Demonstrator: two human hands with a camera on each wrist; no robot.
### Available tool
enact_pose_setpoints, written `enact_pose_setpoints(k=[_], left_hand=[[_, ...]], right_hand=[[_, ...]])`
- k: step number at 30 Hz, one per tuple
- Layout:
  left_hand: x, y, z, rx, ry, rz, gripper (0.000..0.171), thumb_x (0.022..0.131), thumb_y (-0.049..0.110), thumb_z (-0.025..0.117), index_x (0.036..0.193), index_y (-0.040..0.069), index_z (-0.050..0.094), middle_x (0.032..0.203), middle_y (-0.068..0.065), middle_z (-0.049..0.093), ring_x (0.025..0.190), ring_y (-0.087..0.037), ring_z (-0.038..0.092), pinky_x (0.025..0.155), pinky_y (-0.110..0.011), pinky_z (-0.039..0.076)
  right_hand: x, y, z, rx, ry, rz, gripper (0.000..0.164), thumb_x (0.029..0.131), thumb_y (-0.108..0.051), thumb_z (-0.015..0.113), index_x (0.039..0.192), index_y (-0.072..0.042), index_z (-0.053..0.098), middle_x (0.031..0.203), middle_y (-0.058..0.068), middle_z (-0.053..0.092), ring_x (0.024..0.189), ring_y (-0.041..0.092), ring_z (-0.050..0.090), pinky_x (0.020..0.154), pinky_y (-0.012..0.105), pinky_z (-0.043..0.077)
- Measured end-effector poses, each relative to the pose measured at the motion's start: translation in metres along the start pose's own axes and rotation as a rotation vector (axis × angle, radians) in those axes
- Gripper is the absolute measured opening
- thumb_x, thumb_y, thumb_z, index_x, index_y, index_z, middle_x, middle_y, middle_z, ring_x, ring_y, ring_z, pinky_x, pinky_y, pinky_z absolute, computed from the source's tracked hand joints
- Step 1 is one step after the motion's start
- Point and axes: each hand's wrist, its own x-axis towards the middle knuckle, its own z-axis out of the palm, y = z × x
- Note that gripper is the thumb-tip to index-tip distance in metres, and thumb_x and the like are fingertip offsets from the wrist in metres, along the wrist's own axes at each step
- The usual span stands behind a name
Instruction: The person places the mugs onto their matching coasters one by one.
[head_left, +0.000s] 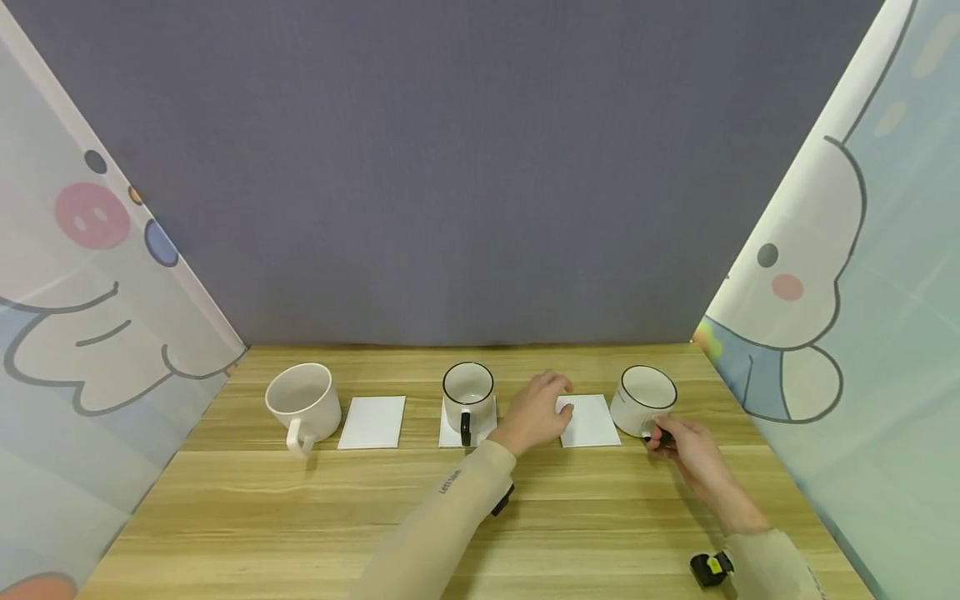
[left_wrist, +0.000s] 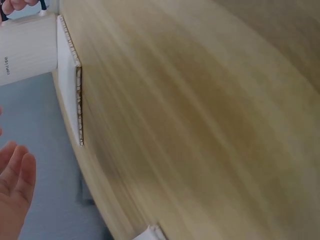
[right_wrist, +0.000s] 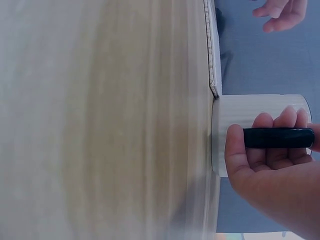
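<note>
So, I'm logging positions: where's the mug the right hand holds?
In the head view, the mug is toward the right, beside the rightmost white square, its handle in the right hand.

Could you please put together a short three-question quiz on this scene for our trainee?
1. How many white squares lie on the table?
2. True or false: in the head view, the middle mug stands on a white square.
3. Which hand grips the black handle of the rightmost mug in the head view?

Key:
1. Three.
2. True.
3. The right hand.
</note>
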Motion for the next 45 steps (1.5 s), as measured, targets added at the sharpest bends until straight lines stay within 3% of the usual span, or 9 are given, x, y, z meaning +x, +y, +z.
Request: enact_pose_setpoints(k=[9,18,29,37,45], left_hand=[[-0.001,-0.003,0.011,0.025,-0.104,-0.071,0.028,0.098,0.029,0.064,0.124,0.018,0.065,0.127,0.002,0.061,0.120,-0.017,0.056,0.098,-0.034,0.051],[-0.003,-0.006,0.017,0.088,-0.186,-0.103,0.030,0.094,0.034,0.070,0.120,0.019,0.066,0.120,0.003,0.061,0.112,-0.018,0.057,0.092,-0.033,0.051],[-0.002,-0.010,0.017,0.123,-0.249,-0.098,0.040,0.091,0.040,0.076,0.122,0.018,0.069,0.139,0.003,0.058,0.127,-0.019,0.053,0.104,-0.034,0.048],[-0.003,-0.010,0.017,0.105,-0.251,-0.109,0.038,0.090,0.039,0.078,0.120,0.018,0.069,0.138,0.004,0.058,0.125,-0.019,0.054,0.101,-0.034,0.049],[-0.002,-0.012,0.017,0.111,-0.217,-0.093,0.028,0.087,0.040,0.081,0.101,0.019,0.069,0.116,0.007,0.064,0.108,-0.016,0.059,0.089,-0.030,0.053]], right_hand=[[-0.002,0.000,0.000,0.009,0.005,-0.009,0.041,0.110,-0.022,0.047,0.085,0.008,0.060,0.081,0.008,0.060,0.074,0.018,0.061,0.071,0.033,0.057],[-0.002,-0.002,0.002,0.009,0.018,0.005,0.040,0.110,-0.023,0.047,0.086,0.006,0.060,0.080,0.007,0.060,0.074,0.017,0.062,0.072,0.033,0.057],[-0.001,-0.001,0.002,-0.002,0.024,0.010,0.041,0.110,-0.023,0.047,0.085,0.007,0.060,0.081,0.006,0.061,0.074,0.018,0.062,0.073,0.033,0.057],[-0.002,0.001,0.000,0.001,0.017,0.021,0.040,0.110,-0.025,0.047,0.089,0.006,0.062,0.083,0.004,0.062,0.078,0.017,0.063,0.076,0.032,0.058],[-0.006,-0.001,-0.004,0.118,-0.035,0.015,0.029,0.107,-0.008,0.041,0.095,0.004,0.064,0.086,0.004,0.064,0.082,0.018,0.065,0.081,0.033,0.058]])
